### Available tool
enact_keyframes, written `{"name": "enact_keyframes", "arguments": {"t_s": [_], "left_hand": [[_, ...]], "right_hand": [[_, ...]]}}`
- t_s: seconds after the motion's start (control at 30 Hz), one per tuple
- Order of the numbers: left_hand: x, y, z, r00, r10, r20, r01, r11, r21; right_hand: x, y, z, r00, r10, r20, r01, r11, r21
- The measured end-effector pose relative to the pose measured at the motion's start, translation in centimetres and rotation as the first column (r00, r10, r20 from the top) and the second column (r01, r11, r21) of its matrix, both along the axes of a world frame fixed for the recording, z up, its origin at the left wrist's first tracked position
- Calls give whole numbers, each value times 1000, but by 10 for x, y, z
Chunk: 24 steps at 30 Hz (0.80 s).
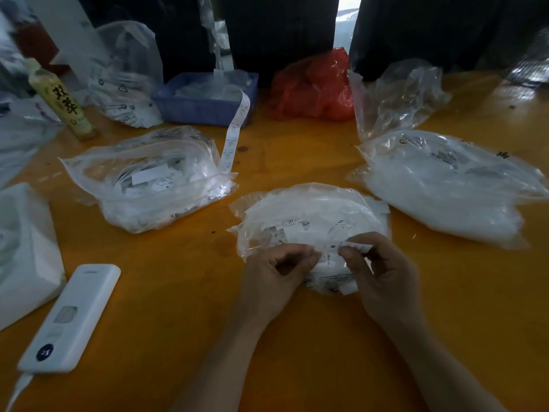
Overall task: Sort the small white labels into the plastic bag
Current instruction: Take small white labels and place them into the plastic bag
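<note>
A small white printed label strip (347,246) is pinched between the fingers of the left hand (279,275) and right hand (386,272), just above a clear plastic bag (309,212) of white labels lying on the orange wooden bench (166,292). Two fuller clear bags are noted at either side (contents blurred).

The worktop (166,281) was glossy orange wood; the bag (309,212) was thin, crinkled clear plastic, holding matt white paper-like labels (350,246).
</note>
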<state>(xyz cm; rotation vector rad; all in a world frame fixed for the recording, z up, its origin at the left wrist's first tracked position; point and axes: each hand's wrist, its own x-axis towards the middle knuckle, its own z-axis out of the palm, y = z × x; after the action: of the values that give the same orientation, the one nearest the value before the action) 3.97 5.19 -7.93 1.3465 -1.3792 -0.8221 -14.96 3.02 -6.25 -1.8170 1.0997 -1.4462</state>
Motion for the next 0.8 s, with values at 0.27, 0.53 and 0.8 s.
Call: {"name": "enact_keyframes", "arguments": {"t_s": [0.27,0.53,0.8], "left_hand": [[0,0,0,999,-15,45,13,999,38],[0,0,-2,999,-15,33,14,999,30],[0,-1,-4,1000,-5,-18,5,1000,17]], "right_hand": [[0,-4,-6,998,-24,-62,18,995,-95],[-1,-6,-6,995,-7,-101,-3,995,-99],[-5,-5,-7,995,-16,-103,11,999,-49]]}}
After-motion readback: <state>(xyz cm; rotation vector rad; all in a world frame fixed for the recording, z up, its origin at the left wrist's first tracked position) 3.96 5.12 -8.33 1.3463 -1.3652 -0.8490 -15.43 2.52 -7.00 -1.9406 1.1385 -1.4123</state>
